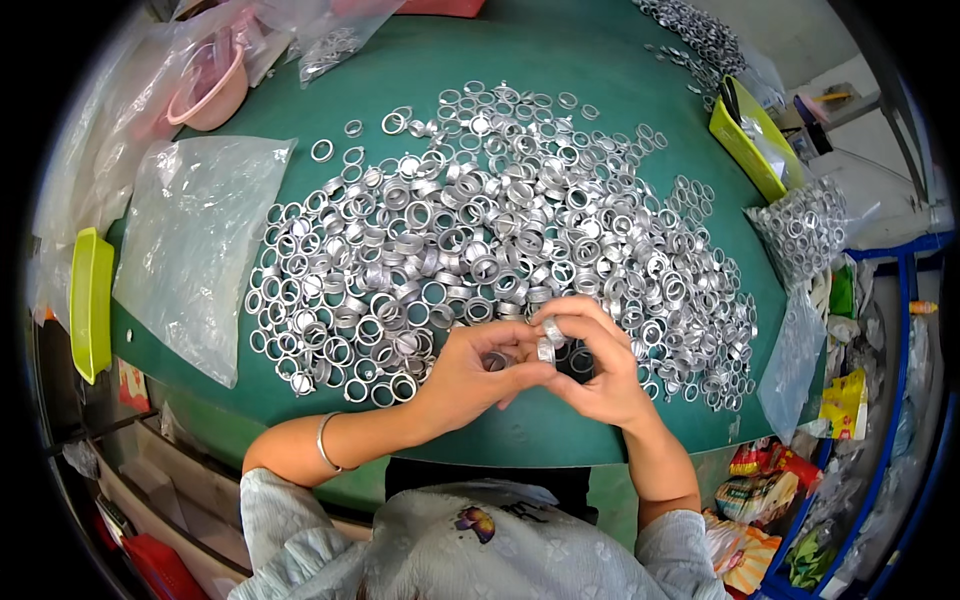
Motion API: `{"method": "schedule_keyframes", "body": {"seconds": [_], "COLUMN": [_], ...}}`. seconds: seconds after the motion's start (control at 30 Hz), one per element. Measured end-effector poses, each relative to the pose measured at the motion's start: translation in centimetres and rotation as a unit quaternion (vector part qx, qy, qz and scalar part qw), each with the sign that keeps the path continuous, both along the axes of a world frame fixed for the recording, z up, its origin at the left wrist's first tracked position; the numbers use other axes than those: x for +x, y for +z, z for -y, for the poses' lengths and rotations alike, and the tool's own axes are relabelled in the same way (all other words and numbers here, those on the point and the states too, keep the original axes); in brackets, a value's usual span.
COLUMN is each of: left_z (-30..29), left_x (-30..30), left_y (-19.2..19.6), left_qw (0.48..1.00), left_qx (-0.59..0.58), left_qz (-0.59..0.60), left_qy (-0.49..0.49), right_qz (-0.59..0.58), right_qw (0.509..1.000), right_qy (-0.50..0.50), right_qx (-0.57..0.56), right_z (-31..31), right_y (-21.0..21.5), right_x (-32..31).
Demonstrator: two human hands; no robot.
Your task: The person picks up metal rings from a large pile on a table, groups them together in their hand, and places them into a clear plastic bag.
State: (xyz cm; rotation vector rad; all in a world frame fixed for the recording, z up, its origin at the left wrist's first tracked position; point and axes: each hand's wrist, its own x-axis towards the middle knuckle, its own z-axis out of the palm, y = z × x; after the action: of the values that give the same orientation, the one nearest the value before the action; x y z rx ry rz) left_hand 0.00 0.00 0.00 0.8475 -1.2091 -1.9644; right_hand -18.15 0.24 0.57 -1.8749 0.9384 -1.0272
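Silvery metal rings, likely light and stiff, sit pinched between your left hand and right hand; grip outer rims.

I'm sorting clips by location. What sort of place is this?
Probably a small parts workshop: a heap of silver rings spreads over a green table, and a clear bag packed with metal parts sits at its right side.
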Motion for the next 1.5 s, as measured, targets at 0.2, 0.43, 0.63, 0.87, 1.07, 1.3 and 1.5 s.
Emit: {"method": "schedule_keyframes", "body": {"seconds": [0.2, 0.43, 0.63, 0.87, 1.07, 1.3, 1.5], "left_z": [0.4, 0.8, 1.3, 0.8, 0.7, 1.0, 0.9], "left_x": [0.2, 0.1, 0.3, -0.3, 0.3, -0.1, -0.2], "left_y": [-0.7, -0.3, 0.1, -0.2, -1.6, 0.1, -0.6], "left_qw": [0.98, 0.961, 0.943, 0.963, 0.954, 0.956, 0.957], "left_qx": [0.122, 0.204, 0.274, 0.218, 0.225, 0.219, 0.194], "left_qz": [-0.132, -0.127, -0.158, -0.118, -0.102, -0.099, -0.088], "left_qy": [-0.083, -0.135, -0.106, -0.109, -0.172, -0.17, -0.198], "right_qz": [-0.049, -0.078, 0.027, 0.448, -0.224, 0.106, -0.215], "right_qw": [0.995, 0.979, 0.979, 0.846, 0.934, 0.937, 0.905], "right_qy": [0.031, -0.009, -0.102, -0.224, -0.276, -0.305, -0.335], "right_qx": [-0.084, -0.191, -0.172, 0.184, -0.045, 0.135, -0.152], "right_z": [0.2, 0.1, 0.0, 2.1, 2.0, 2.1, 2.4], "right_y": [1.2, 0.8, 0.2, 1.1, 0.8, 0.7, -0.4], "right_x": [0.6, 0.7, -0.8, -4.1, -2.7, -3.5, -1.6]}}
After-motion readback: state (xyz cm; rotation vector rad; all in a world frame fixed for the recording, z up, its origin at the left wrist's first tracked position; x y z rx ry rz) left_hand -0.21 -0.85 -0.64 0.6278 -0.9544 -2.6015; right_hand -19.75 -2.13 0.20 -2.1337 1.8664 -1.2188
